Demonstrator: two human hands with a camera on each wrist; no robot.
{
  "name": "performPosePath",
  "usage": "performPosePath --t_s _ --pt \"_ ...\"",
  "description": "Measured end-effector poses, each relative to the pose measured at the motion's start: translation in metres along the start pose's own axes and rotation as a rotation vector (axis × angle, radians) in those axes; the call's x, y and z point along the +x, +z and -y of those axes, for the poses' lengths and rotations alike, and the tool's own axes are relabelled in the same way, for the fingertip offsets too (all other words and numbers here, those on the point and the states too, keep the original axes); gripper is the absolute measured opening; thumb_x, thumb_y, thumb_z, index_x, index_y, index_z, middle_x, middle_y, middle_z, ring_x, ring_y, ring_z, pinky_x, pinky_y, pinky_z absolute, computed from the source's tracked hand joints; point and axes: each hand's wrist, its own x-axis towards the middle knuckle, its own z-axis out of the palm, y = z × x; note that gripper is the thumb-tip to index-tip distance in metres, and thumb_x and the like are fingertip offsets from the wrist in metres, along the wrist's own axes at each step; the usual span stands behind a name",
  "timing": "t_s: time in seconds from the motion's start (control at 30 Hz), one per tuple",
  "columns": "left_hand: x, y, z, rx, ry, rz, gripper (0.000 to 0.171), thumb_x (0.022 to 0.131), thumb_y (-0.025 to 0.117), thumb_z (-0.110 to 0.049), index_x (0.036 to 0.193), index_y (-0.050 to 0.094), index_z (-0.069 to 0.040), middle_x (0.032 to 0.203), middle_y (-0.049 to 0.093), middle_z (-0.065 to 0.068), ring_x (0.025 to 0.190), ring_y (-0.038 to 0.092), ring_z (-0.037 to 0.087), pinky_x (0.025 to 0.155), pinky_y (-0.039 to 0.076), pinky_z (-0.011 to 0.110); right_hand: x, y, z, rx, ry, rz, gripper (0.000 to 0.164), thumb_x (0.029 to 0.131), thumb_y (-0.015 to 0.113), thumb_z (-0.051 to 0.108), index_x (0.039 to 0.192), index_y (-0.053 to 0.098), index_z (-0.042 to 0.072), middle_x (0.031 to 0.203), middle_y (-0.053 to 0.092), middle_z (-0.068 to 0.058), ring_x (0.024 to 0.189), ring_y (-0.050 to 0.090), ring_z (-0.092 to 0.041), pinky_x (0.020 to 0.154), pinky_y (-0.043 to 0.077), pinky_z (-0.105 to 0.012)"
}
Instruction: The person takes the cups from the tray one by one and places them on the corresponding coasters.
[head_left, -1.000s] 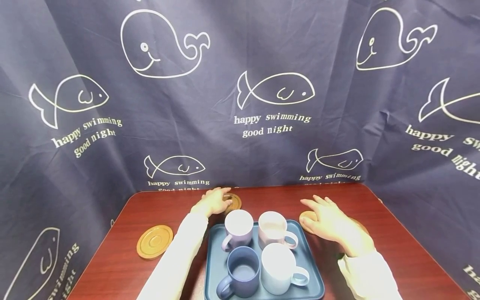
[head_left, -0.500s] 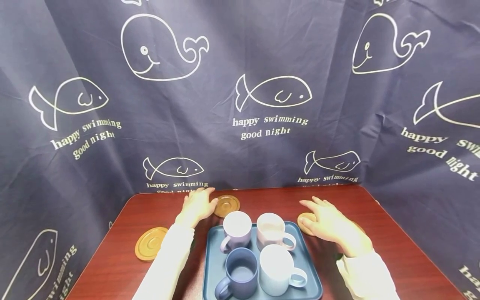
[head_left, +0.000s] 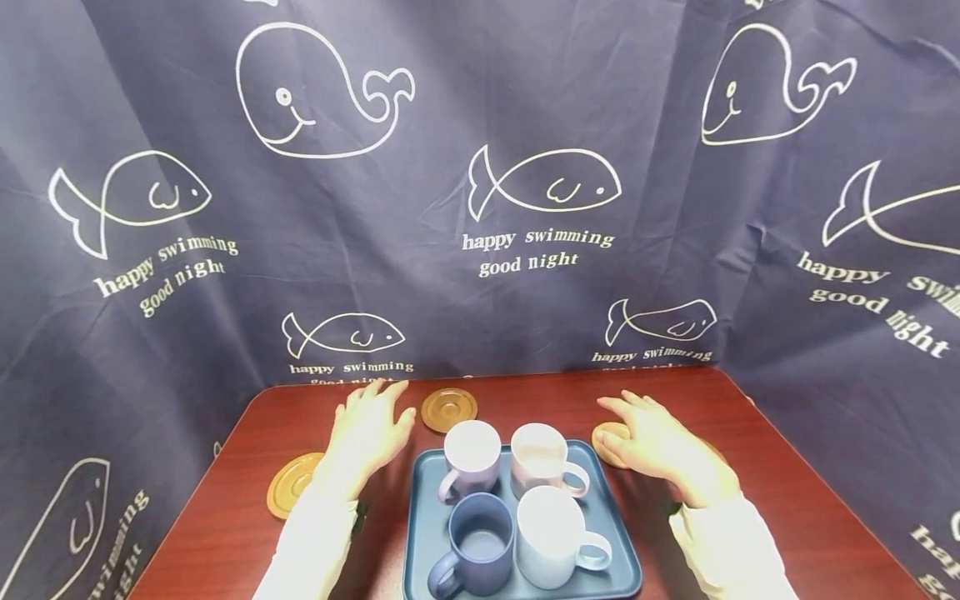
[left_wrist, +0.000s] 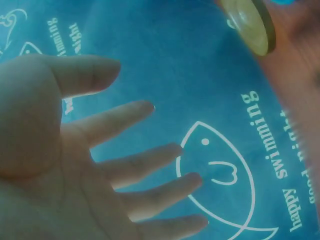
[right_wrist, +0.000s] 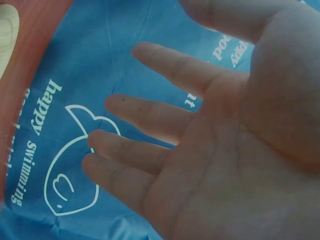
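Note:
My left hand [head_left: 367, 437] is held over the table left of the tray, fingers spread and nothing in them; its open palm faces the left wrist view. A wooden coaster [head_left: 449, 410] lies just right of its thumb. Over the right side my right hand [head_left: 667, 446] hovers, fingers extended and holding nothing. Another wooden coaster [head_left: 611, 442] shows partly behind its thumb. Between the hands, a blue tray [head_left: 420, 525] carries a lilac mug [head_left: 472, 458], a pale pink mug [head_left: 538, 458], a dark blue mug [head_left: 482, 546] and a light blue mug [head_left: 551, 537].
A third wooden coaster [head_left: 288, 487] sits on the red-brown table [head_left: 225, 500] at the left, partly behind the left forearm. Part of one more peeks out behind the right hand. A dark blue curtain [head_left: 442, 292] with white fish and whale drawings surrounds the table's back and sides.
My left hand has moved left, away from the back coaster, which now shows in full. The right hand stays nearly in place. The mugs and tray have not moved on the table.

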Motion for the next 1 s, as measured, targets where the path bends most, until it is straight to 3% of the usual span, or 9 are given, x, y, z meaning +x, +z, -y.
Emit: performPosePath --t_s 0.27,0.4,0.73,1.0 --pt "-0.035 0.002 -0.002 -0.022 -0.117 0.029 0.055 0.095 0.065 -0.035 0.147 0.058 -0.018 0.152 0.046 0.029 0.136 0.04 0.056 0.102 0.03 0.081 0.001 0.005 -0.002 -0.01 0.01 -0.002 0.052 0.088 0.07 0.03 0.132 0.065 0.002 0.128 0.064 -0.034 0.131 0.051 -0.058 0.109 0.036 -0.069" --pt "-0.044 0.005 -0.003 -0.007 -0.13 0.015 0.056 0.094 0.066 -0.035 0.146 0.058 -0.016 0.15 0.045 0.031 0.134 0.04 0.057 0.101 0.031 0.082 0.002 0.007 -0.003 -0.008 0.014 0.004 0.053 0.088 0.07 0.03 0.133 0.065 0.001 0.129 0.063 -0.034 0.131 0.05 -0.058 0.111 0.035 -0.069" --pt "-0.052 0.014 0.001 0.035 -0.13 0.072 0.061 0.088 0.072 -0.041 0.142 0.062 -0.016 0.146 0.05 0.03 0.125 0.048 0.054 0.09 0.045 0.078 0.0 -0.002 -0.008 -0.002 0.072 0.04 0.052 0.089 0.069 0.026 0.135 0.064 0.004 0.137 0.057 -0.036 0.129 0.054 -0.054 0.101 0.045 -0.067" --pt "-0.053 0.016 0.008 0.041 -0.134 0.115 0.061 0.087 0.073 -0.042 0.14 0.064 -0.014 0.137 0.058 0.025 0.114 0.054 0.049 0.085 0.05 0.071 0.003 0.006 -0.017 0.055 0.145 0.07 0.054 0.089 0.07 0.025 0.139 0.063 0.008 0.134 0.065 -0.021 0.118 0.064 -0.041 0.099 0.049 -0.062"
